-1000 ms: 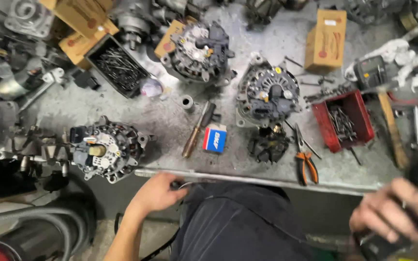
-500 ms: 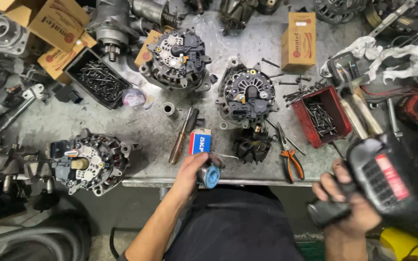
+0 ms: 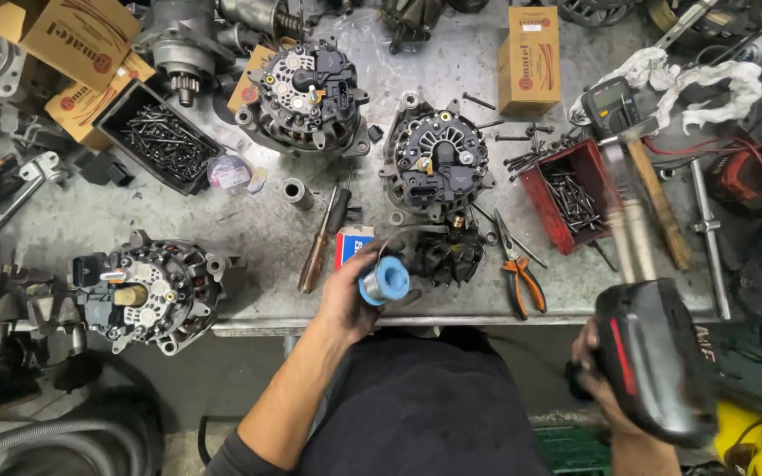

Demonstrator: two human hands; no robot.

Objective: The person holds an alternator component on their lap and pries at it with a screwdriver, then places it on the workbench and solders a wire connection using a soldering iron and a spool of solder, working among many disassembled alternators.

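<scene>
My left hand [image 3: 352,298] holds a small blue spool [image 3: 384,282] just above the front edge of the metal workbench [image 3: 249,231]. A red and blue small box [image 3: 352,245] and a black alternator part [image 3: 448,256] lie right behind it. My right hand [image 3: 594,375] grips a black and red power tool [image 3: 653,357] below the bench edge, at the lower right. Three alternators stand on the bench: one at the left front [image 3: 145,291], one at the back middle [image 3: 310,95], one in the centre [image 3: 438,161].
A screwdriver [image 3: 324,238] and orange-handled pliers [image 3: 517,271] lie near the front edge. A red tray of screws [image 3: 572,189], a black tray of screws [image 3: 156,137], cardboard boxes [image 3: 529,60], a hammer [image 3: 650,189], a multimeter [image 3: 608,104] and a white rag [image 3: 690,75] crowd the bench.
My left hand came up from below the bench to its front edge and now holds the blue spool. My right hand has lifted the power tool into fuller view.
</scene>
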